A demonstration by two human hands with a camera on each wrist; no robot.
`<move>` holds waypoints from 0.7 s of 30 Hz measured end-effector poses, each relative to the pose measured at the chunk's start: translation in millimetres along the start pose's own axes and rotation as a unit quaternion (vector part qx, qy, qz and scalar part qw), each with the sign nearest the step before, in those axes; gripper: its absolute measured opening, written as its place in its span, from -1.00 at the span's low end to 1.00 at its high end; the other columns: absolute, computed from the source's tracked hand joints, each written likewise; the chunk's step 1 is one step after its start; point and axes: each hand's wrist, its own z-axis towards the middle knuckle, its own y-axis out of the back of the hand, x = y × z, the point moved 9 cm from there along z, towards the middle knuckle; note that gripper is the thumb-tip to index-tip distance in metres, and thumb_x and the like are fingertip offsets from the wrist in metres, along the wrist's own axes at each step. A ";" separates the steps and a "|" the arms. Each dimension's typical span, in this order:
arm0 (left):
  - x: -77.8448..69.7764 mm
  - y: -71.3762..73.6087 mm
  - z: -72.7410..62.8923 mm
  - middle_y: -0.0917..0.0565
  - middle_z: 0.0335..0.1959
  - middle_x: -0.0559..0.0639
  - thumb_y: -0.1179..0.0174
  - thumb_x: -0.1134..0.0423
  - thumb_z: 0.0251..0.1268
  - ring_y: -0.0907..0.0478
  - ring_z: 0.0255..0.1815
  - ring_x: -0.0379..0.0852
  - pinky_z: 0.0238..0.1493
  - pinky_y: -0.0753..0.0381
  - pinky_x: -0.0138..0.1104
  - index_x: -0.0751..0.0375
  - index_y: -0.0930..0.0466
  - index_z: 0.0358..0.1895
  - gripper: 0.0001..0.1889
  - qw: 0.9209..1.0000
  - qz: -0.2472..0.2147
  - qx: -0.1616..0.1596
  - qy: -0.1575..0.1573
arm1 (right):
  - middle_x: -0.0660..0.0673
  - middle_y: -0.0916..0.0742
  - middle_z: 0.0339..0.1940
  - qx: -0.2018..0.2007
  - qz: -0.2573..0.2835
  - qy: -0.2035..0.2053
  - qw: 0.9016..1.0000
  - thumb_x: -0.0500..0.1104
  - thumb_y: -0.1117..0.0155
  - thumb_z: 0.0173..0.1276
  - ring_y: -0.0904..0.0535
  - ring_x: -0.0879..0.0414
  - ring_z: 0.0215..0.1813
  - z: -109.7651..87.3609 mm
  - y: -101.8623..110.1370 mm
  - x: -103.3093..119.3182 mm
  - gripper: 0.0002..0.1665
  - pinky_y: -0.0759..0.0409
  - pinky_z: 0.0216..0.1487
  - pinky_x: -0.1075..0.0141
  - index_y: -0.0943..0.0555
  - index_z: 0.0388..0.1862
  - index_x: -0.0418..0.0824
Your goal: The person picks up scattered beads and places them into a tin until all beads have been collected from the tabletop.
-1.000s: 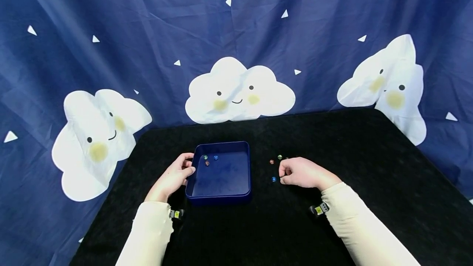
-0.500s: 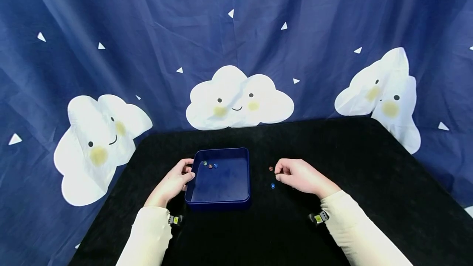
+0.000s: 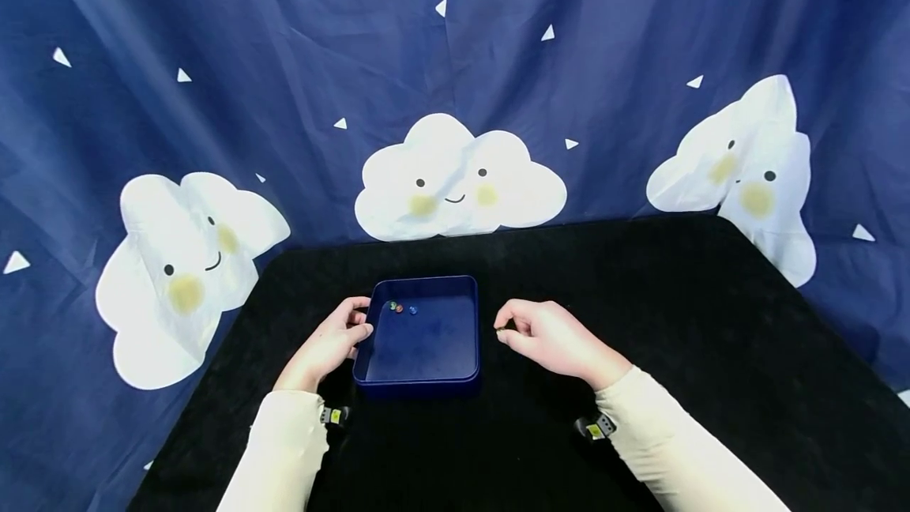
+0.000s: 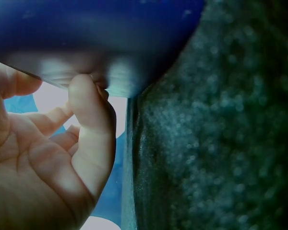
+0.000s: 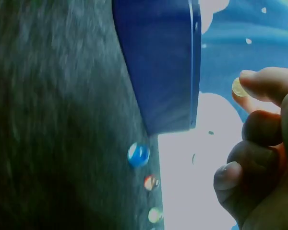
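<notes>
Fingers of the left hand (image 3: 330,346) are bent against the left wall of a dark blue, square, shallow box (image 3: 430,350), probably to keep it steady. It stands nearer to the left edge of the black, fuzzy cloth surface (image 3: 640,283) than to the right. The right hand (image 3: 546,336) makes a narrow grip, thumb and forefinger pinching a yellowish, shiny round marble (image 5: 237,87) beside the box's right edge, as suits so small a ball. Three glassy marbles, green (image 3: 392,306), orange (image 3: 400,309) and blue (image 3: 414,310), lie near the far left corner inside the smooth box.
</notes>
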 end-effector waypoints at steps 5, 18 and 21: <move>-14.6 -0.7 -6.2 -0.40 -0.05 0.24 0.00 0.45 0.47 -0.49 -0.06 0.27 -0.18 -0.64 -0.02 0.40 -0.22 0.41 -0.51 1.000 -0.001 0.008 -0.002 | 0.27 -0.44 -0.66 0.016 -0.009 0.028 0.999 -0.07 -0.36 0.39 -0.35 0.37 -0.61 1.9 -12.1 16.7 -0.89 -0.51 -0.31 0.32 -0.64 -0.13 0.09; -1.5 1.1 3.4 -0.43 -0.04 0.24 0.00 0.43 0.48 -0.50 -0.06 0.26 -0.20 -0.63 -0.04 0.36 -0.25 0.41 -0.52 1.000 0.012 -0.002 -0.002 | 0.28 -0.42 -0.65 0.015 -0.022 0.027 0.999 -0.11 -0.31 0.42 -0.35 0.38 -0.62 2.7 -32.1 33.3 -0.78 -0.57 -0.14 0.14 -0.61 0.02 0.07; 11.5 2.3 9.7 -0.42 -0.04 0.21 -0.01 0.41 0.49 -0.51 -0.09 0.20 -0.23 -0.62 -0.08 0.32 -0.24 0.42 -0.52 1.000 0.010 -0.004 -0.001 | 0.26 -0.43 -0.65 0.024 -0.027 0.017 0.999 -0.11 -0.30 0.43 -0.35 0.36 -0.62 2.6 -35.9 31.4 -0.75 -0.46 -0.44 0.33 -0.60 0.06 0.06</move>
